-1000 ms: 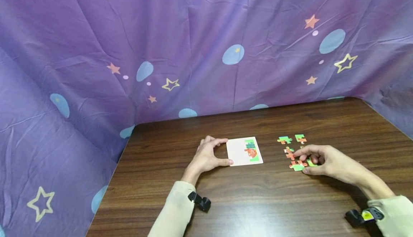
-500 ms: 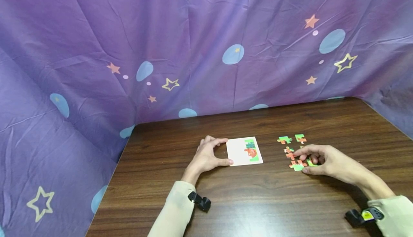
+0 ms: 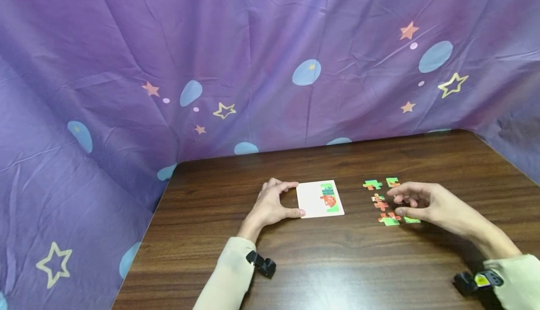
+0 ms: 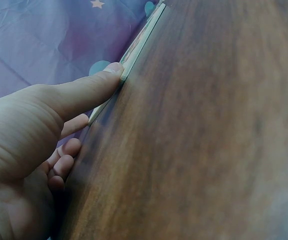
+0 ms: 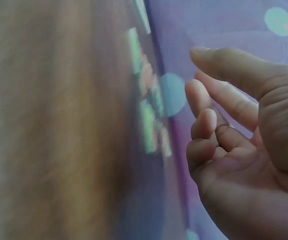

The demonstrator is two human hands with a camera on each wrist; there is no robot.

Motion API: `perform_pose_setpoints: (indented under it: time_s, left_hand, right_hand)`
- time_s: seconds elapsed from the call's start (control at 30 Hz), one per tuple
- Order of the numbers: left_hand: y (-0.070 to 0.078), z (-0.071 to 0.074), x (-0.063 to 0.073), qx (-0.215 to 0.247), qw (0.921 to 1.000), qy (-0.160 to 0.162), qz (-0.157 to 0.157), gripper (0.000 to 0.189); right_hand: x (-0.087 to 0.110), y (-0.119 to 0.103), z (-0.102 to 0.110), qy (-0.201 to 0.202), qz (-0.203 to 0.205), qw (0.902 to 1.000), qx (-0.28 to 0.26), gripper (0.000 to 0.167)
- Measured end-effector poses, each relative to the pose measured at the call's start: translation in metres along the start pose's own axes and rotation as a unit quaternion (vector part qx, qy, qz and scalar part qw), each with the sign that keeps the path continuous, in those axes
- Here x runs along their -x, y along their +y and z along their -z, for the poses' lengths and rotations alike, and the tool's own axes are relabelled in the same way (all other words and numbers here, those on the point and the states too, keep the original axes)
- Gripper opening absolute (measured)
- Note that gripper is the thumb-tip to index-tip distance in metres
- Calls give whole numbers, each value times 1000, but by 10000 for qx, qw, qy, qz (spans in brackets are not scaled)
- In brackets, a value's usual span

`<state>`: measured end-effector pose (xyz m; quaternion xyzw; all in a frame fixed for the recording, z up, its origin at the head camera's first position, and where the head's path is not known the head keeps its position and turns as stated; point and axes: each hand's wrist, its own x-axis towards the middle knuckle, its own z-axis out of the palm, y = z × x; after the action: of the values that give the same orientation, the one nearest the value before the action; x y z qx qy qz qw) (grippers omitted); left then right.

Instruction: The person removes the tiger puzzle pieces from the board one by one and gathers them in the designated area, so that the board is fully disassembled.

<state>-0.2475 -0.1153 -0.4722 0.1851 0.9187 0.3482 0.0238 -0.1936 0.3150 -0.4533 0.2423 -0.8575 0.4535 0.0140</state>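
Observation:
A square white puzzle board (image 3: 309, 200) lies flat on the table, with green and orange jigsaw pieces (image 3: 328, 199) set along its right side. My left hand (image 3: 270, 204) holds the board at its left side, thumb on the near corner and index finger at the far one. To the right, my right hand (image 3: 434, 204) hovers just over loose jigsaw pieces (image 3: 390, 219), fingers loosely curled. In the right wrist view nothing shows between thumb and fingers, and the pieces (image 5: 147, 122) look blurred below. Part of the loose group is hidden behind this hand.
More loose pieces lie farther back, among them a green-and-orange one (image 3: 373, 185) and another green one (image 3: 392, 182). A dark wood-grain table (image 3: 337, 253) carries everything. Purple cloth (image 3: 270, 66) with stars hangs behind and to the left.
My right hand has lifted slightly off the loose pieces, uncovering more of the green piece under it. The left hand and board stay put; the head view has shifted a little.

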Motion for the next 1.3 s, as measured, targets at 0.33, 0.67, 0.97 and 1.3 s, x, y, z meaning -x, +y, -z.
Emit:
perform_pose_setpoints:
  time_s: [0.33, 0.67, 0.97, 1.3]
  left_hand:
    - [0, 1, 2, 115, 9999, -7, 89, 85]
    - [2, 0, 1, 72, 9999, -88, 31, 85]
    - [2, 1, 0, 4, 10000, -44, -2, 85]
    - [-2, 0, -1, -24, 10000, -29, -8, 85]
  right_hand:
    - [-56, -40, -14, -163, 14, 9986, -512, 30]
    - [-105, -51, -63, -23, -276, 9965, -789, 38]
    - [-118, -38, -94, -229, -482, 9948, -862, 42]
    - [-118, -26, -104, -559, -452, 9974, 25, 37]
